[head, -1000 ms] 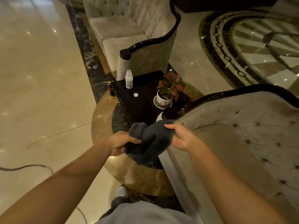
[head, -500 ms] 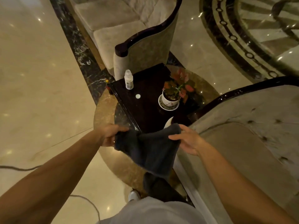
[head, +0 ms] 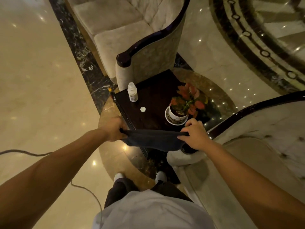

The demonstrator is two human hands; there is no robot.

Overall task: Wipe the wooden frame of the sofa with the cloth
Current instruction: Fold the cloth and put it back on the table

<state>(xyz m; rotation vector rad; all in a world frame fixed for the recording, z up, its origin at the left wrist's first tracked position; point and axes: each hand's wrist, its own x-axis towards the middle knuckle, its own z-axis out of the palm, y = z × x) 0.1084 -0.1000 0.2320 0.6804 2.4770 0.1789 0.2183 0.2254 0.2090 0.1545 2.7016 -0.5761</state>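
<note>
A dark grey cloth [head: 155, 141] is stretched out flat between my two hands, hanging over the near edge of the side table. My left hand [head: 113, 129] grips its left corner and my right hand [head: 194, 136] pinches its right corner. The near sofa's dark glossy wooden frame [head: 247, 111] curves along the top of its tufted beige back at the right and ends in a scroll just under my right hand. A second sofa with the same dark frame [head: 155, 37] stands beyond the table.
A dark wooden side table [head: 153, 100] between the sofas holds a small clear bottle [head: 132, 94], a white cap [head: 143, 109] and a potted red-leaved plant [head: 179, 111]. A cable [head: 85, 190] trails over the polished marble floor at the left. My shoes stand below.
The bunched cloth has been pulled open and spread wide between my hands. My hands moved apart, and the view tilted further down.
</note>
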